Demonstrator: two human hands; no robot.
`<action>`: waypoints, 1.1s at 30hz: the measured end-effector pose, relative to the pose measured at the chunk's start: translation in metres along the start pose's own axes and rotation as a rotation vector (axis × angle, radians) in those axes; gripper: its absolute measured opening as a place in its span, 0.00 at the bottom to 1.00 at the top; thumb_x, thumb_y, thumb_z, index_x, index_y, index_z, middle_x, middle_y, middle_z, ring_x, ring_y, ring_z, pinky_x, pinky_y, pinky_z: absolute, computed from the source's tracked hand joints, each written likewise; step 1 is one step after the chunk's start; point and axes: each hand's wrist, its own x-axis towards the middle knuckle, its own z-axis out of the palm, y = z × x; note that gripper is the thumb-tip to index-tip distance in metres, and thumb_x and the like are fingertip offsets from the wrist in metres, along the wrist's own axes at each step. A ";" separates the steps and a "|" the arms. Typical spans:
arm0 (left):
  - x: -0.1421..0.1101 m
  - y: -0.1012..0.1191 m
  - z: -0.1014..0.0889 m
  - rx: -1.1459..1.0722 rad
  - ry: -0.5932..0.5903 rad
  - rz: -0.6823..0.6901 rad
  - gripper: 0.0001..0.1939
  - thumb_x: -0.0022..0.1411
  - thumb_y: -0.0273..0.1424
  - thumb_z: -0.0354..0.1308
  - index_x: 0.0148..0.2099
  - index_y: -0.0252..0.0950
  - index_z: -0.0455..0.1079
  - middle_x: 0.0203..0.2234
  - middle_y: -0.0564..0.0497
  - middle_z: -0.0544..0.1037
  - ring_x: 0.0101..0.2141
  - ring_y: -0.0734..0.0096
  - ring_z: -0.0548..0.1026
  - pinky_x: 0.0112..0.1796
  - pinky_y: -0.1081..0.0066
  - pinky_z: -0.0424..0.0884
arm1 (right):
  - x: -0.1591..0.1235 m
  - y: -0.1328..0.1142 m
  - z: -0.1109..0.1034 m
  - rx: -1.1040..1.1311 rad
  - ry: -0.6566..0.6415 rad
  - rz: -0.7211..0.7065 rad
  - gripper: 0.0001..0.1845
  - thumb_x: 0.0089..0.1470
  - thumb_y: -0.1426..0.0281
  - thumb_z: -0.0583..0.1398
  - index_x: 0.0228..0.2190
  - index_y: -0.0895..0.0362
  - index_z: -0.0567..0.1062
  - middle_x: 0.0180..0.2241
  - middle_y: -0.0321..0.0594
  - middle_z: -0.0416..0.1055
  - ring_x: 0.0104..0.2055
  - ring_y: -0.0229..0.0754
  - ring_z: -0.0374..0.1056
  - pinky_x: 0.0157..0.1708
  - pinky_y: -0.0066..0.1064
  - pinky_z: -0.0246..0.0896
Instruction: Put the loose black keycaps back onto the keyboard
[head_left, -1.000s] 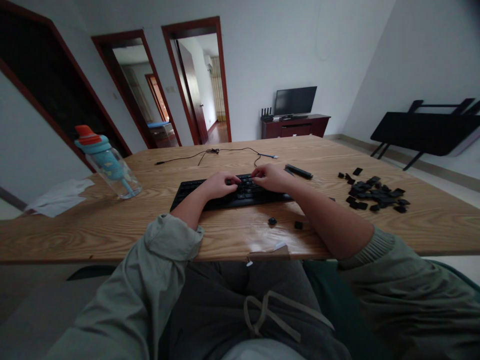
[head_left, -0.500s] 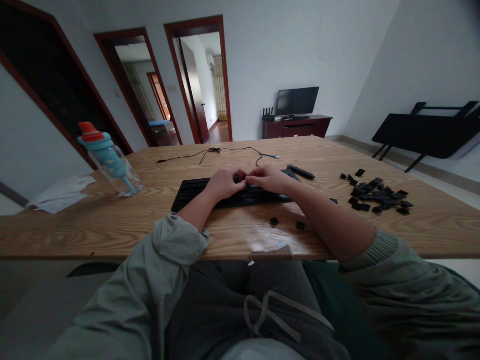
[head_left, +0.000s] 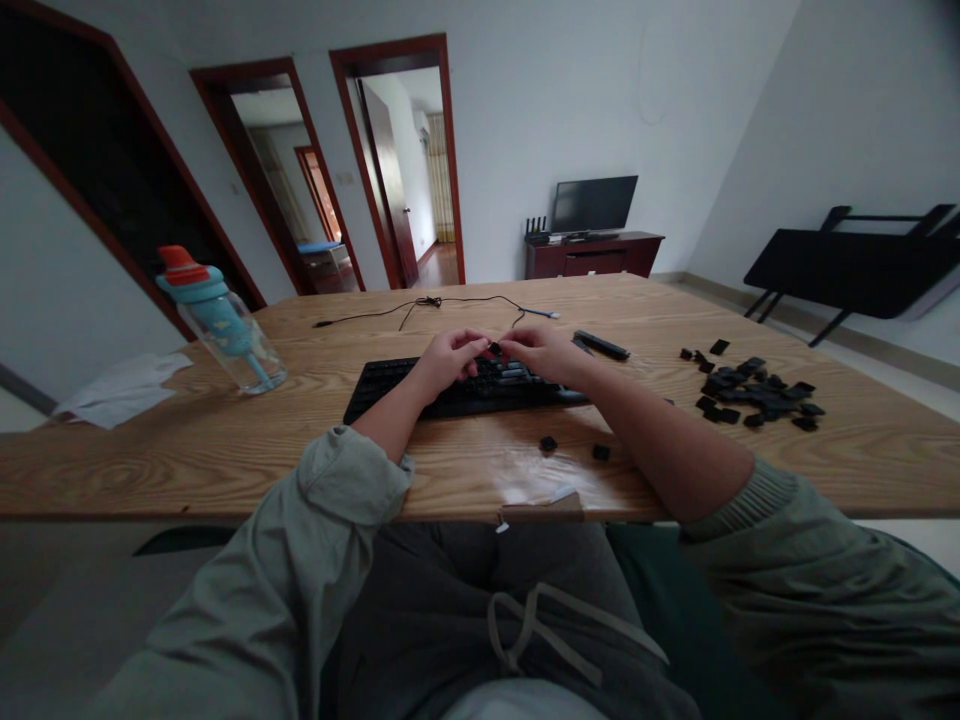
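Black keyboard (head_left: pixel 480 402), lying flat on the wooden table (head_left: pixel 292 455), sits right under the two hands I watch from far away. Just above it, a small black key (head_left: pixel 494 349) is between the fingertips of both hands. I see the left hand (head_left: pixel 450 362) with its thumb and fingers pinched on that key. My view has the right hand (head_left: pixel 538 352) pinching it from the other side, thumb and finger close together. I cannot tell which hand grips harder.

Nearer the table's front edge, I see two loose keys (head_left: pixel 548 443) lying apart. Behind the keyboard's right end is a long black bar (head_left: pixel 602 345). Farther right, I find a messy pile of black keys (head_left: pixel 757 390). A thin black cord (head_left: pixel 431 300) with a knot lies behind the keyboard. Off to the left stand a clear bottle (head_left: pixel 236 340) with a red top and, beside it, crumpled white paper (head_left: pixel 124 390).
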 end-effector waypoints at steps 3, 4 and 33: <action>-0.001 0.001 0.002 -0.145 -0.026 -0.076 0.16 0.56 0.43 0.64 0.39 0.35 0.72 0.28 0.51 0.76 0.22 0.79 0.67 0.22 0.75 0.60 | 0.001 0.000 0.002 0.014 0.037 -0.053 0.17 0.62 0.60 0.55 0.32 0.58 0.77 0.32 0.40 0.75 0.34 0.41 0.65 0.35 0.32 0.58; -0.002 0.001 0.002 -0.178 -0.028 -0.083 0.17 0.54 0.43 0.66 0.38 0.36 0.71 0.28 0.51 0.75 0.22 0.79 0.66 0.22 0.76 0.59 | 0.001 0.000 0.002 0.020 0.053 -0.074 0.16 0.62 0.61 0.55 0.32 0.58 0.77 0.33 0.41 0.75 0.36 0.42 0.66 0.37 0.32 0.59; 0.015 -0.018 -0.003 0.656 -0.250 0.211 0.13 0.60 0.32 0.62 0.46 0.35 0.81 0.37 0.47 0.84 0.35 0.67 0.78 0.41 0.68 0.72 | -0.003 -0.002 -0.010 -0.193 0.211 -0.051 0.10 0.56 0.67 0.60 0.36 0.57 0.80 0.35 0.43 0.79 0.33 0.42 0.69 0.35 0.33 0.63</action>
